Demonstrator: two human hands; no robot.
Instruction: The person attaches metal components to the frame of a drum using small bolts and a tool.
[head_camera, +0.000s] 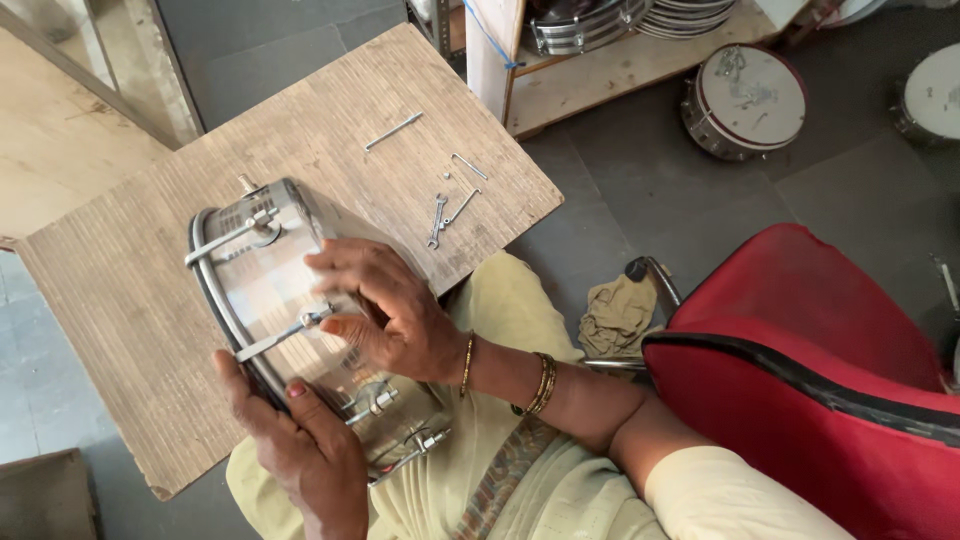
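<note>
Chrome drum shell (270, 290): my left hand (300, 445) clamps its lower rim, my right hand (385, 310) pinches its tension rod (285, 335), fingers curled.

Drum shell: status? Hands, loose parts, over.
Left hand grips drum shell rim. Right hand fingers at a tension rod. Loose rods, wrench on board, apart.

Loose metal rods (392, 130) and a small wrench (436, 220) on the wooden board (130, 300), crumpled tan cloth (618, 312) on grey floor, red chair (820, 350), finished drums (745, 100) by a wooden shelf (600, 80).
</note>
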